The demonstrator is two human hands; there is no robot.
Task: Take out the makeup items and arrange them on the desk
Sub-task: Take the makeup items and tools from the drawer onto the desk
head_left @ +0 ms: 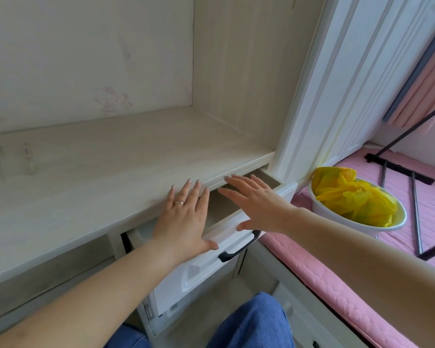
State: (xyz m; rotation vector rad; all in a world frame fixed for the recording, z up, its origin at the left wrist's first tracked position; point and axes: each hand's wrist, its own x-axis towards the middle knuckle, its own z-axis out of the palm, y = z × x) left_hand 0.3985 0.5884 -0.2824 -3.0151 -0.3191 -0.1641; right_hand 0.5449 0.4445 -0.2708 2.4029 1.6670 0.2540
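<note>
A white drawer with a black handle stands partly pulled out under the right end of the pale wood desk. Its visible inside looks bare; no makeup items show. My left hand, wearing a ring, lies flat with spread fingers across the desk's front edge and the drawer's left end. My right hand hovers open over the drawer opening, fingers pointing left toward the desk edge. Neither hand holds anything.
A white bowl with a crumpled yellow bag sits on the pink mat to the right. Black rods of a stand lie farther right. A white cabinet panel rises at the desk's right end. My knee in blue jeans is below.
</note>
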